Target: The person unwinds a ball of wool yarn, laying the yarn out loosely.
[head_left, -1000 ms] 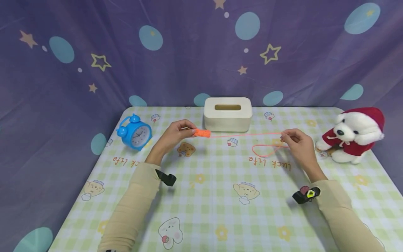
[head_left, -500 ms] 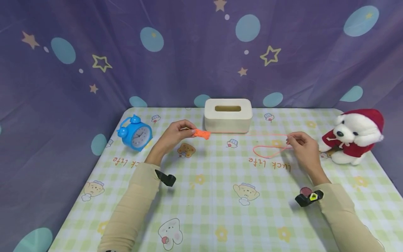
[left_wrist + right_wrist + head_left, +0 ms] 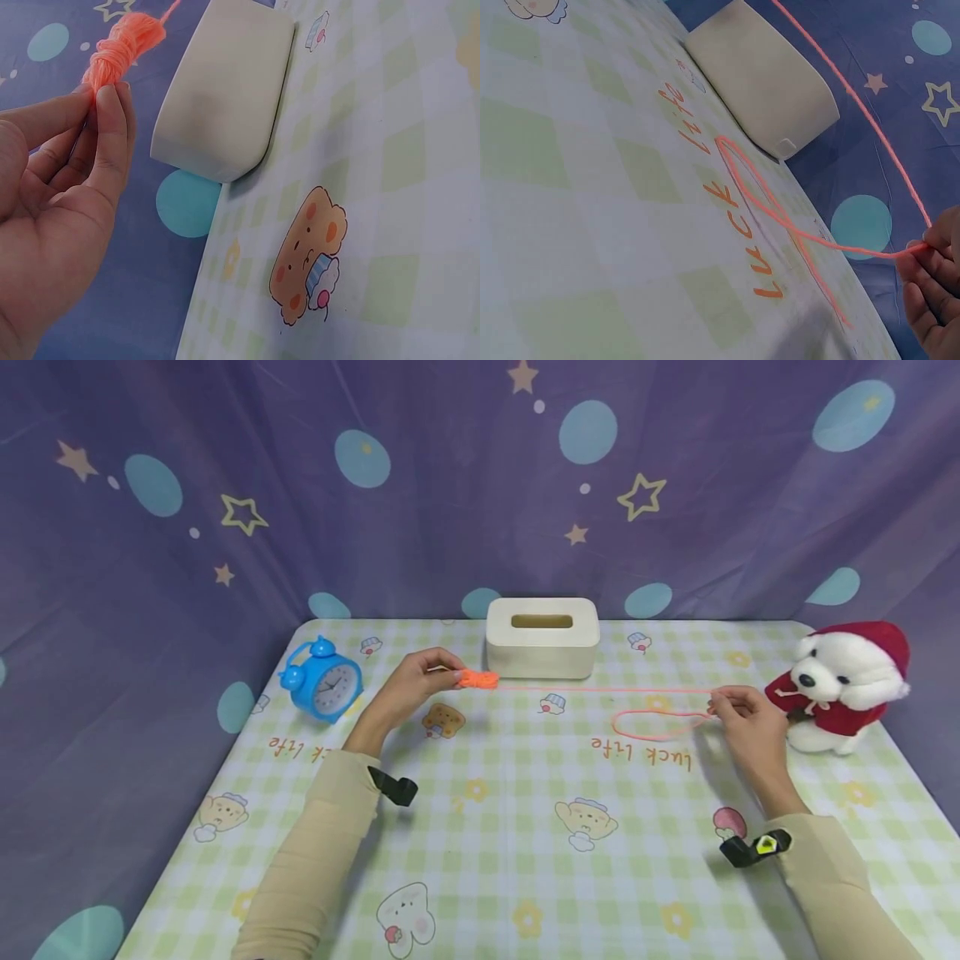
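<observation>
My left hand (image 3: 416, 689) pinches one end of a small wound bundle of orange yarn (image 3: 478, 679), held above the table. In the left wrist view the bundle (image 3: 124, 49) sticks up from the thumb and fingertips, with wraps around its middle. From it a single yarn strand (image 3: 600, 689) runs nearly straight across to my right hand (image 3: 750, 722), whose thumb and fingertips pinch it. Past that pinch the strand hangs in a loose loop (image 3: 739, 172) that droops to the tablecloth beside the printed letters, seen in the right wrist view.
Behind the strand stands a cream tissue box (image 3: 542, 652). A blue alarm clock (image 3: 322, 681) is left of the left hand. A white plush dog (image 3: 840, 685) in red sits just beyond the right hand. A checked cloth covers the table (image 3: 495, 860); a purple curtain (image 3: 450, 527) hangs behind.
My right hand has moved right and slightly nearer to me, lengthening the strand between the hands. The loose loop has shifted a little right. My left hand stays nearly in place.
</observation>
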Demonstrator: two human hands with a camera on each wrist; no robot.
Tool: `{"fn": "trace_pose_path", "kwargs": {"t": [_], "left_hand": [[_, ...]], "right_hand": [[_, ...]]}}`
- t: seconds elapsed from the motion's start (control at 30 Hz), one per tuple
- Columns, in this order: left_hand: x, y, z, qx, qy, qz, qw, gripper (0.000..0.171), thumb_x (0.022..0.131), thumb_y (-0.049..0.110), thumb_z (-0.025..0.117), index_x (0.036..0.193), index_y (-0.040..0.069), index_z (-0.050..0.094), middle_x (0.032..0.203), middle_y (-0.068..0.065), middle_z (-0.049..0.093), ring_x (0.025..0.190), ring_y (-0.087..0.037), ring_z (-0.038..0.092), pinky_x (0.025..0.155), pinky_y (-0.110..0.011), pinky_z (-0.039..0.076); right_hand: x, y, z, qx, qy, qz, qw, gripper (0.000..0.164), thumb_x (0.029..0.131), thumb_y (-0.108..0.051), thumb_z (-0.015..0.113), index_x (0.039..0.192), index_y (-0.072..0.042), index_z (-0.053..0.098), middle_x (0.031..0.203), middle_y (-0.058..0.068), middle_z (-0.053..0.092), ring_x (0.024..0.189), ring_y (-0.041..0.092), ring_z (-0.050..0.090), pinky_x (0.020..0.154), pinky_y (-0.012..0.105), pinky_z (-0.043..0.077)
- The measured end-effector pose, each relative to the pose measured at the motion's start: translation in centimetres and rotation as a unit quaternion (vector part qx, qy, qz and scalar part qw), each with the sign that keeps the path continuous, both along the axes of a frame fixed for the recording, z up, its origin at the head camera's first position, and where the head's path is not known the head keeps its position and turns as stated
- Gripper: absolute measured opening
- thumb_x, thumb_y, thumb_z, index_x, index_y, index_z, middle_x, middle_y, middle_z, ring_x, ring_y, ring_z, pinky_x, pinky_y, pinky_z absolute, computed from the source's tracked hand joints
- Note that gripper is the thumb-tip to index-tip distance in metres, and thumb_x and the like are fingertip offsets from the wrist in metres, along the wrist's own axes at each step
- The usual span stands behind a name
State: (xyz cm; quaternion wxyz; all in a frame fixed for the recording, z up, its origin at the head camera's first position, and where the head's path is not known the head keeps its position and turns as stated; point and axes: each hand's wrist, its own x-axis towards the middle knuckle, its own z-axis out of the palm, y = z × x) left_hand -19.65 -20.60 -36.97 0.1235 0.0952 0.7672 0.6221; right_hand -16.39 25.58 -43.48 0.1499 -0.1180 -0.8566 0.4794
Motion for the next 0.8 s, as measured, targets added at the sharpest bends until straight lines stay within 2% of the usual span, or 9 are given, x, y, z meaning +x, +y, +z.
{"fn": "trace_pose_path", "kwargs": {"t": [0.1,0.27,0.43,0.63,0.8], "left_hand": [[0.0,0.0,0.0,0.001,0.003,-0.003,1.0000,0.017,0.093,0.016,0.064,0.105,0.004,0.062,0.102,-0.005,0.063,0.090,-0.017,0.065,0.087,-0.033,0.055],[0.1,0.1,0.2,0.005,0.005,-0.008,0.9999,0.018,0.093,0.016,0.064,0.105,0.003,0.062,0.101,-0.005,0.063,0.093,-0.021,0.065,0.088,-0.033,0.055],[0.1,-0.1,0.2,0.000,0.003,-0.003,1.0000,0.019,0.093,0.018,0.064,0.105,0.003,0.062,0.102,-0.005,0.063,0.095,-0.024,0.064,0.090,-0.037,0.054],[0.0,-0.4,0.2,-0.012,0.002,0.007,0.9999,0.021,0.093,0.019,0.065,0.106,0.003,0.062,0.103,-0.007,0.063,0.101,-0.031,0.063,0.091,-0.038,0.053],[0.1,-0.5,0.4,-0.021,0.003,0.015,0.9997,0.018,0.092,0.017,0.065,0.105,0.004,0.063,0.105,-0.007,0.064,0.096,-0.023,0.066,0.092,-0.039,0.052]], "right_hand": [[0.2,0.2,0.0,-0.007,0.001,-0.015,1.000,0.026,0.095,-0.031,0.060,0.106,-0.008,0.065,0.074,-0.022,0.059,0.073,-0.001,0.060,0.062,0.008,0.042],[0.5,0.4,0.0,-0.026,0.008,-0.042,0.999,0.019,0.094,-0.026,0.060,0.102,-0.010,0.065,0.073,-0.022,0.058,0.070,-0.004,0.058,0.061,0.008,0.041],[0.6,0.8,-0.3,-0.023,-0.009,-0.076,0.997,0.021,0.095,-0.031,0.058,0.103,-0.012,0.065,0.072,-0.025,0.056,0.070,-0.009,0.055,0.062,0.008,0.041],[0.8,1.3,-0.3,-0.035,-0.034,-0.085,0.995,0.020,0.095,-0.032,0.057,0.104,-0.016,0.064,0.073,-0.025,0.057,0.072,-0.008,0.055,0.062,0.008,0.042],[1.1,1.4,-0.3,-0.063,-0.047,-0.097,0.992,0.009,0.095,-0.029,0.057,0.099,-0.022,0.062,0.073,-0.024,0.057,0.072,-0.008,0.055,0.062,0.006,0.042]]}}
